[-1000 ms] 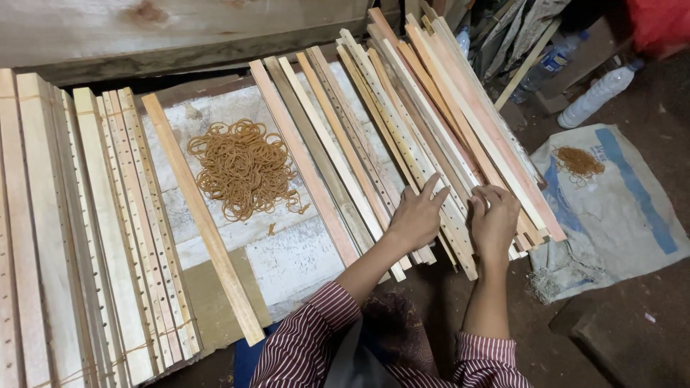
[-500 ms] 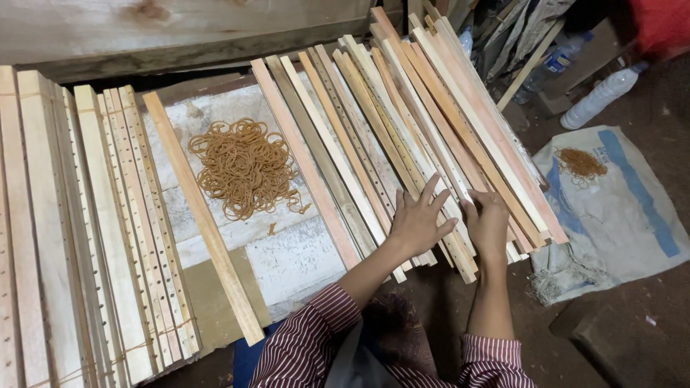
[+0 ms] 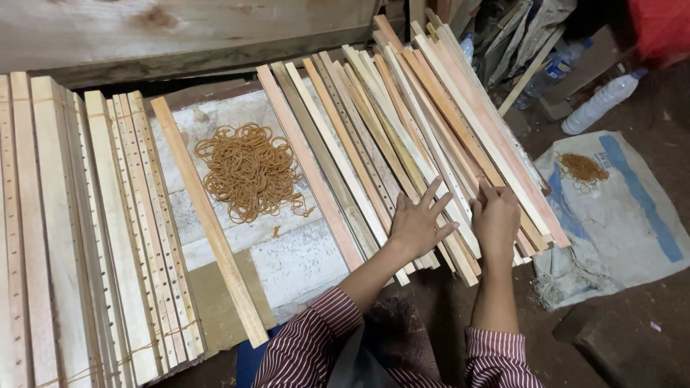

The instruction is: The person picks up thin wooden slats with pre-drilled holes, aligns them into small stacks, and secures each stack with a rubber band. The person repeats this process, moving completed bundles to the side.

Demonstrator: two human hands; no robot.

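Step in hand: sorting through the fan of slats [image 3: 402,144] at the right of the counter [image 3: 295,266]; I judge I am squaring their near ends or picking one out of the fan.
Left hand [image 3: 417,226]: open, fingers spread and laid flat on the near ends of the middle slats; it presses down and grips nothing.
Right hand [image 3: 497,219]: fingers curled over the near ends of the slats just beside the left hand; I cannot tell whether it pinches a single slat or only rests on several.
Slats: long pale and reddish wooden strips, some drilled with rows of holes, fanned from the far right corner towards the near edge, their near ends overhanging it.
Rubber bands [image 3: 251,172]: a loose brown heap on the white sheet at mid-counter, well apart from both hands.
Single slat [image 3: 208,223]: lies alone, slanting from the far side to the near edge, left of the bands.
Bundled slats [image 3: 93,230]: laid side by side along the left of the counter, tied near their near ends.
Floor, right: a sack [image 3: 632,215] with a small second heap of bands [image 3: 582,169], and a clear bottle [image 3: 600,104].
Next move, as I judge it: a firm pinch on the chosen slats, then a draw towards the near edge without dragging the neighbours; the bands call for a reach to the left.
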